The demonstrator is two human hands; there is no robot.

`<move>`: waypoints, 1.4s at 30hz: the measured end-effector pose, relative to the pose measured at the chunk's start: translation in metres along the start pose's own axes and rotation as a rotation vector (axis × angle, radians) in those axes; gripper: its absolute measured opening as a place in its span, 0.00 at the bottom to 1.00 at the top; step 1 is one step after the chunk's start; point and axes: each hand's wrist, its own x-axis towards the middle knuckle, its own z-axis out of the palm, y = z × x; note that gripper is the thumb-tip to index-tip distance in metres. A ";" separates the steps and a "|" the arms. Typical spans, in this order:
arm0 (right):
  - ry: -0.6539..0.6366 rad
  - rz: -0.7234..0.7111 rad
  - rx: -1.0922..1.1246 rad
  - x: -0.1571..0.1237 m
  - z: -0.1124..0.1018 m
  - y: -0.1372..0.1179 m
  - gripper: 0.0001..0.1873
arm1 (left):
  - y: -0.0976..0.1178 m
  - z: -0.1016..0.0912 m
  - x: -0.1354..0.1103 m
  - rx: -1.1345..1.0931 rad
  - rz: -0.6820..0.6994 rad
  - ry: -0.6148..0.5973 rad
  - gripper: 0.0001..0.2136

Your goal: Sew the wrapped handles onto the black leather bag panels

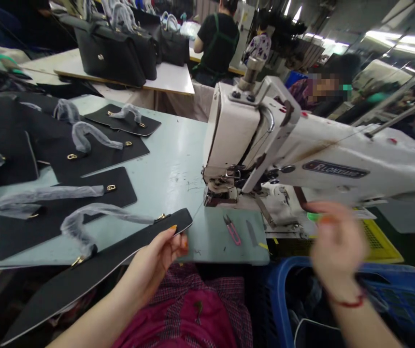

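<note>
My left hand (pixel 162 253) grips the near corner of a black leather bag panel (pixel 94 270) that carries a plastic-wrapped handle (pixel 84 220) on gold rings. The panel hangs over the front edge of the pale green sewing table (pixel 167 164). A thin thread runs from the panel's corner up toward the white sewing machine (pixel 265 140). My right hand (pixel 336 244) is raised in front of the machine's arm and is smeared by motion, so its fingers do not show clearly. Pink thread snips (pixel 232 229) lie on the table below the needle.
Several more black panels with wrapped handles (pixel 84 145) lie across the left of the table. A blue plastic basket (pixel 392 295) stands at lower right, a yellow tray (pixel 379 239) behind it. Finished black handbags (pixel 111 55) stand on a far table. Other people work in the background.
</note>
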 end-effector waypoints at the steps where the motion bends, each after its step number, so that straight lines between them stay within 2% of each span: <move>1: -0.340 -0.090 0.124 -0.020 0.020 -0.003 0.12 | 0.005 0.004 -0.001 -0.059 -0.062 -0.055 0.14; 2: -0.600 -0.065 0.230 -0.040 0.045 -0.008 0.13 | 0.010 0.007 -0.002 -0.106 -0.126 -0.086 0.13; 3: -0.756 -0.003 0.309 -0.059 0.071 -0.014 0.18 | 0.016 0.010 -0.002 -0.142 -0.185 -0.093 0.13; 4: -0.748 0.076 0.375 -0.074 0.098 -0.020 0.22 | 0.021 0.013 -0.003 -0.162 -0.236 -0.088 0.12; 6: -0.624 0.199 0.474 -0.089 0.145 -0.033 0.28 | 0.030 0.016 -0.002 -0.159 -0.294 -0.075 0.10; 7: -0.615 0.263 0.541 -0.091 0.161 -0.037 0.23 | 0.035 0.015 -0.002 -0.132 -0.297 -0.077 0.10; 9: -0.672 0.342 0.644 -0.087 0.177 -0.044 0.10 | 0.045 0.011 -0.004 -0.005 -0.225 -0.104 0.12; 11: -0.709 0.389 0.680 -0.085 0.175 -0.048 0.11 | 0.059 0.003 -0.006 0.235 0.004 -0.095 0.13; 14: -0.705 0.459 0.679 -0.088 0.153 -0.054 0.12 | 0.082 -0.009 -0.005 0.750 0.560 0.045 0.08; 15: -0.711 0.483 0.681 -0.089 0.144 -0.056 0.12 | 0.088 -0.011 -0.002 0.903 0.681 0.064 0.13; 16: -0.722 0.502 0.679 -0.089 0.136 -0.057 0.12 | 0.092 -0.012 0.003 1.023 0.717 0.044 0.19; 17: -0.736 0.511 0.674 -0.087 0.129 -0.059 0.11 | 0.094 -0.013 0.009 1.099 0.656 -0.018 0.23; 18: -0.750 0.511 0.660 -0.084 0.122 -0.060 0.11 | 0.094 -0.013 0.016 1.125 0.514 -0.101 0.26; 20: -0.783 0.491 0.622 -0.077 0.113 -0.061 0.10 | 0.087 -0.012 0.028 1.049 0.145 -0.238 0.24; 22: -0.814 0.492 0.602 -0.069 0.107 -0.060 0.08 | 0.075 -0.010 0.037 0.882 -0.126 -0.272 0.21; 23: -0.823 0.514 0.601 -0.066 0.104 -0.058 0.07 | 0.069 -0.008 0.038 0.789 -0.189 -0.263 0.21; 26: -0.852 0.609 0.639 -0.058 0.094 -0.055 0.09 | 0.054 -0.003 0.036 0.575 -0.230 -0.226 0.21; 32: -0.852 0.673 0.651 -0.048 0.075 -0.057 0.13 | 0.043 0.005 0.027 0.353 -0.216 -0.190 0.21; 39: -0.840 0.646 0.525 -0.041 0.074 -0.062 0.15 | 0.043 0.007 0.028 0.262 -0.196 -0.160 0.18; 42: -0.827 0.590 0.468 -0.034 0.077 -0.061 0.14 | 0.041 0.011 0.027 0.231 -0.178 -0.160 0.15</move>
